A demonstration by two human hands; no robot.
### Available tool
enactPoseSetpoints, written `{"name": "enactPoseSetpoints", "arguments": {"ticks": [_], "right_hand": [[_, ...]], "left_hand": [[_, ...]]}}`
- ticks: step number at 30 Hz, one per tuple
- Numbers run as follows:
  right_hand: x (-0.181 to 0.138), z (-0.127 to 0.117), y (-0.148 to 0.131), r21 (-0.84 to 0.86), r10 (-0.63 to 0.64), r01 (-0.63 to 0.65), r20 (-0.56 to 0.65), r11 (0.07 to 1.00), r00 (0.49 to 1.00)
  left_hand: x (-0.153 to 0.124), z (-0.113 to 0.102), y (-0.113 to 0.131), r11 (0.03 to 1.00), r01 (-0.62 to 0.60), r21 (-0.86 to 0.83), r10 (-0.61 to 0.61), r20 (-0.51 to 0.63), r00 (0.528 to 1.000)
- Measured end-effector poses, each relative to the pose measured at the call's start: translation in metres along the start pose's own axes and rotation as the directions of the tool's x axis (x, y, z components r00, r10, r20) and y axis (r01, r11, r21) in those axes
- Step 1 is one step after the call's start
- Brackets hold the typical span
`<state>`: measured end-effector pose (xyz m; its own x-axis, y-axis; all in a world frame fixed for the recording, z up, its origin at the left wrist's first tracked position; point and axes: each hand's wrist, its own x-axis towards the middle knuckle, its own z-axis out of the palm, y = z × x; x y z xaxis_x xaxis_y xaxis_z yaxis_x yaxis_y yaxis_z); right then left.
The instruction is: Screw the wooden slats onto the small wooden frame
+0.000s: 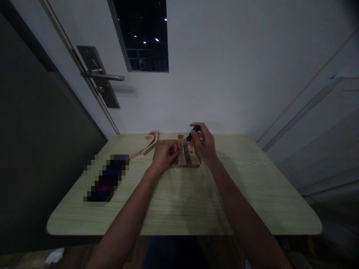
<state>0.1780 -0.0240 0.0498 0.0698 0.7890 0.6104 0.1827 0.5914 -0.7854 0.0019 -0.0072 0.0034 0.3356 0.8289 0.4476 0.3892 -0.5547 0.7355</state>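
A small wooden slatted frame [183, 158] lies flat at the far middle of the light wooden table [182, 201]. My right hand [204, 145] grips a screwdriver with a black handle [193, 132], its tip angled down toward the frame. My left hand [165, 155] rests on the frame's left side, fingers pinched close to the screwdriver tip; whatever small thing they pinch is too small to make out. Curved wooden pieces [147, 145] lie just left of the frame.
A dark object, pixelated out [106, 179], lies on the table's left part. A white wall stands right behind the table, with a door and its metal handle [102, 76] at the left. The floor below left holds a white scrap [54, 256].
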Motion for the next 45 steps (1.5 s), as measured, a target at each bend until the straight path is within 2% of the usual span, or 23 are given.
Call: {"name": "enactPoseSetpoints", "arguments": {"ticks": [5,11,24,30,37,45], "right_hand": [[-0.001,0.0,0.0,-0.002,0.016,-0.016,0.007,1.0,1.0],[0.0,0.0,0.0,-0.01,0.025,-0.025,0.004,1.0,1.0],[0.0,0.0,-0.001,0.0,0.014,-0.014,0.028,1.0,0.999],[0.002,0.001,-0.002,-0.01,0.028,-0.028,0.078,1.0,0.997],[0.004,0.0,-0.004,-0.029,0.037,-0.034,0.11,0.999,0.993],[0.009,-0.001,-0.008,-0.102,-0.011,0.034,0.218,0.994,0.976]], "left_hand": [[0.0,-0.001,0.003,0.997,-0.03,0.067,0.031,-0.015,0.999],[0.0,-0.001,0.0,0.998,-0.012,0.06,0.011,0.012,1.0],[0.001,-0.004,0.004,0.993,-0.069,0.093,0.065,0.043,0.997],[0.001,-0.004,0.004,0.991,-0.077,0.108,0.074,0.035,0.997],[0.001,-0.002,0.001,0.998,-0.014,0.061,0.011,0.045,0.999],[0.001,-0.002,0.0,0.995,-0.031,0.099,0.027,0.041,0.999]]}}
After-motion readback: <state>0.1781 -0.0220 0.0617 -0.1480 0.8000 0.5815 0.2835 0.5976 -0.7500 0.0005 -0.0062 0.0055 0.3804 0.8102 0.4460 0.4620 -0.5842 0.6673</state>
